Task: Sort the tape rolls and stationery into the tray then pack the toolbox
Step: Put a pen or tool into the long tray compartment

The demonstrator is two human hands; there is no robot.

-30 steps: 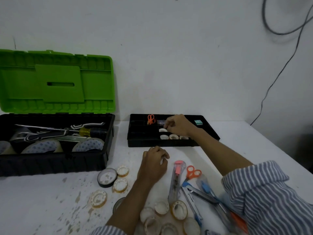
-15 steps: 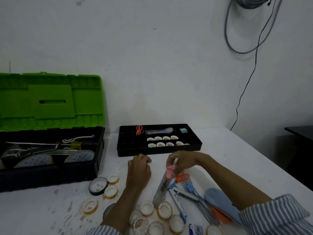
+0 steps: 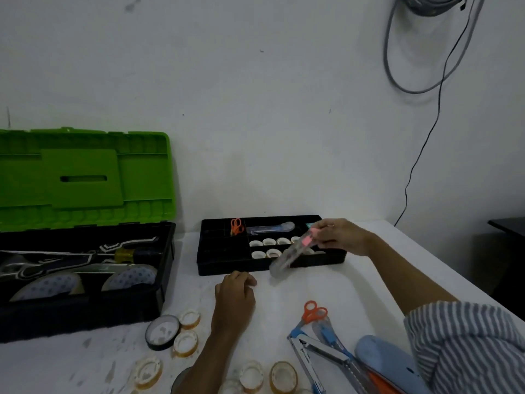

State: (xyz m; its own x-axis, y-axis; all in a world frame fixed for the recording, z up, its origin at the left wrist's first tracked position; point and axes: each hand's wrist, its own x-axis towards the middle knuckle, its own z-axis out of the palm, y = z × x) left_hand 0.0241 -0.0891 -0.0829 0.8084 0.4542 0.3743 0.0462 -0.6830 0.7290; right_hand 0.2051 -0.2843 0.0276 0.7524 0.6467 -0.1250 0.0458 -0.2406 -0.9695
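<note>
My right hand [image 3: 339, 236] holds a clear utility knife with a pink slider [image 3: 289, 253] tilted over the front right of the black tray [image 3: 221, 261]. The tray holds several small white tape rolls [image 3: 268, 241], orange scissors [image 3: 236, 226] and another clear cutter [image 3: 270, 228]. My left hand [image 3: 235, 297] rests as a loose fist on the white table in front of the tray. Loose tape rolls [image 3: 186, 341] and a black tape roll [image 3: 162, 332] lie near the table's front. The open toolbox [image 3: 85, 311] with a green lid stands at the left.
Orange-handled scissors [image 3: 314, 311], a blue stapler [image 3: 318, 354] and a light blue object [image 3: 380, 356] lie at the front right. The toolbox holds big tape rolls [image 3: 48, 288] and a screwdriver [image 3: 127, 254]. The table's right edge [image 3: 454, 268] drops off beside a dark desk [image 3: 508, 226]. Cables [image 3: 420, 143] hang on the wall.
My right hand left the tray, picked the pink-slider knife off the table and lifted it up over the tray. My left hand stayed in place.
</note>
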